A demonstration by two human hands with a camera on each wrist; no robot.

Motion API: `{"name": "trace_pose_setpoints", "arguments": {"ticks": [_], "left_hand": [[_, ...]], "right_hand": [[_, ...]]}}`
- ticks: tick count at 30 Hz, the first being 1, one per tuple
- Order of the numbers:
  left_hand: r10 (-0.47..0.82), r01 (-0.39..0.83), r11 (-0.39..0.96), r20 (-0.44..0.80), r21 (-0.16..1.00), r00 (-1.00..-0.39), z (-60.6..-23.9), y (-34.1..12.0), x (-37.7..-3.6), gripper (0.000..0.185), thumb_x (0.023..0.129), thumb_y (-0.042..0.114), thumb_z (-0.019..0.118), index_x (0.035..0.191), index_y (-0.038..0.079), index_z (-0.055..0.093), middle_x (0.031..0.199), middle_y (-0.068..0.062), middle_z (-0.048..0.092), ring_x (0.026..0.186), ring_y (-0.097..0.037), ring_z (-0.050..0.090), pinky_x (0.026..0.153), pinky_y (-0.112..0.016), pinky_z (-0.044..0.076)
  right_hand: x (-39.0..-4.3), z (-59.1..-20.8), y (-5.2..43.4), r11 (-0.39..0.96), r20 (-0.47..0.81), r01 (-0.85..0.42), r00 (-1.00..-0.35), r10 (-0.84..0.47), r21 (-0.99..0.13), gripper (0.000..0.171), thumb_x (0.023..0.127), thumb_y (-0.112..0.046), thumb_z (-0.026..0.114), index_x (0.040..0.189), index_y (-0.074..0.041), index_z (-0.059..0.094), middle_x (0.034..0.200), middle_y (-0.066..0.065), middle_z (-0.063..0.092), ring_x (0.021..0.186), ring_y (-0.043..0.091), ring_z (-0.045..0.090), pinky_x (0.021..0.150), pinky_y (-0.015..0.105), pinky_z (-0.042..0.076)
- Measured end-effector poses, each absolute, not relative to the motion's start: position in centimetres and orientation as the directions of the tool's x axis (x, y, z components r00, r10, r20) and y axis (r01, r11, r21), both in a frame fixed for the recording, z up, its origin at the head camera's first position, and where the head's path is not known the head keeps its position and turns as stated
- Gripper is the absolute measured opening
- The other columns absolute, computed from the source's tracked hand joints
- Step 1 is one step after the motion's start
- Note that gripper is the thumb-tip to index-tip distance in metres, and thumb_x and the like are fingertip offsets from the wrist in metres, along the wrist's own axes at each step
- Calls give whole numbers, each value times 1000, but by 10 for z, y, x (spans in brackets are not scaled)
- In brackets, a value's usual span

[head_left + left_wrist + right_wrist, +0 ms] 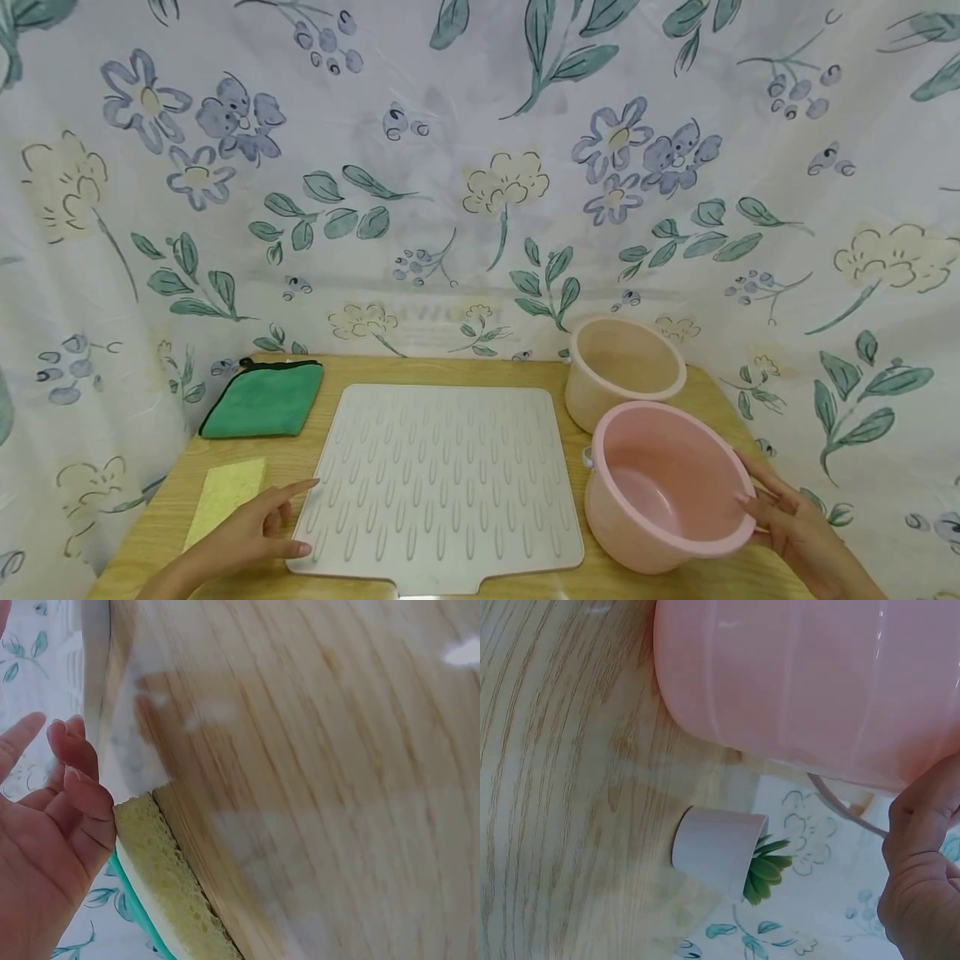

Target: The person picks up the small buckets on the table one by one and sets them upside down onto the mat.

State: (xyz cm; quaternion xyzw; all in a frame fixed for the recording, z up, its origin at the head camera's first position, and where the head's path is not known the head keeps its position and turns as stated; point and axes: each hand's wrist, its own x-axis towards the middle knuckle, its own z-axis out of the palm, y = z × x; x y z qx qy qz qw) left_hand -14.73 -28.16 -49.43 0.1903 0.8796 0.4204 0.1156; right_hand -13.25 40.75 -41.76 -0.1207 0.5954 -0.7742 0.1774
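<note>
Pink basin (663,492): upright at the right front of the counter (525,375), just right of the mat, rim gripped on its right side; also seen from below in the right wrist view (810,682), with a thin wire-like handle at its side.
Right hand (787,521): at the basin's right rim, fingers (750,475) curled over the edge, thumb on the outer wall; in the right wrist view (922,862) curled against the basin's side.
Beige basin (622,367): upright just behind the pink one, touching or nearly touching it, close to the curtain.
Drying mat (438,483): pale grey, ribbed, flat in the middle of the counter, between the two hands.
Left hand (255,533): at the mat's left front edge, fingers loosely spread, forefinger stretched toward the mat's edge, thumb lying along the mat's lower left corner; nothing held; in the left wrist view (45,847) relaxed, slightly bent.
Yellow sponge (225,496): flat on the counter, just left of the left hand; in the left wrist view (161,877) right beside the fingertips, contact unclear.
Green cloth (262,400): folded, at the left rear, behind the sponge.
Small white pot (716,847): holds a green plant (765,870), visible only from the right wrist, near the basin at the counter's edge.
Floral curtain (480,167): hung behind and around the counter.
</note>
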Motion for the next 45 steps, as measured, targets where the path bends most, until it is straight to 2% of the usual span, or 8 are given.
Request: {"name": "trace_pose_setpoints", "arguments": {"ticks": [4, 11, 17, 23, 30, 37, 41, 45], "left_hand": [[411, 168, 611, -128, 773, -903, -495, -280, -148, 80, 77, 31, 73, 139, -1, 35, 87, -7, 46, 59, -5, 43, 51, -22, 38], [348, 87, 705, -236, 704, -907, -494, -277, -148, 85, 73, 39, 74, 140, 2, 36, 90, -6, 45, 63, -8, 41, 56, -22, 35], [342, 108, 741, -234, 662, -910, -495, -279, -149, 82, 73, 38, 74, 138, 3, 39, 89, -4, 42, 67, -7, 39, 58, -22, 32], [350, 116, 748, -241, 653, -905, -495, -281, -151, 82, 70, 37, 75, 138, 5, 41, 90, -4, 42, 74, -10, 39, 61, -22, 32], [379, 145, 737, -225, 660, -898, -495, -283, -154, 82, 70, 36, 76, 136, 2, 42, 89, -4, 43, 77, -11, 39, 61, -22, 33], [411, 123, 659, -219, 742, -885, -498, -280, -157, 84, 71, 28, 76, 137, -6, 37, 84, -6, 45, 61, -7, 41, 55, -23, 33], [417, 104, 613, -209, 783, -884, -502, -282, -155, 84, 73, 24, 75, 138, -7, 33, 86, -7, 45, 59, -7, 41, 53, -22, 34], [420, 104, 582, -189, 806, -887, -505, -283, -153, 83, 73, 21, 75, 138, -8, 32, 89, -8, 43, 62, -6, 41, 54, -22, 36]], "right_hand": [[-133, -418, 408, -234, -45, 155, -907, -418, -960, 56, 98, 3, 30, 131, -39, 47, 124, -7, 57, 102, 24, 61, 77, 39, 52], [-134, -418, 408, -242, -45, 162, -903, -426, -957, 54, 99, 2, 29, 130, -37, 49, 124, -8, 57, 103, 24, 60, 78, 40, 52], [-133, -418, 409, -261, -60, 190, -897, -438, -946, 54, 99, 1, 28, 128, -39, 50, 122, -2, 59, 101, 25, 61, 79, 39, 52], [-133, -418, 406, -254, -90, 200, -918, -385, -946, 52, 99, -1, 30, 124, -40, 54, 120, -7, 60, 100, 22, 62, 76, 38, 53], [-130, -422, 403, -360, -4, 156, -921, -388, -920, 53, 98, 4, 27, 127, -31, 55, 123, -4, 59, 98, 23, 62, 73, 37, 53], [-126, -429, 402, -465, 91, 120, -910, -405, -877, 57, 97, 9, 21, 132, -25, 51, 127, -3, 55, 90, 24, 64, 71, 33, 54], [-124, -432, 399, -513, 140, 81, -915, -377, -855, 57, 96, 10, 21, 133, -21, 51, 126, 1, 57, 87, 23, 64, 70, 32, 54], [-122, -434, 397, -516, 127, 54, -942, -309, -855, 55, 96, 10, 23, 129, -21, 54, 121, 2, 60, 85, 22, 64, 69, 31, 54]]}}
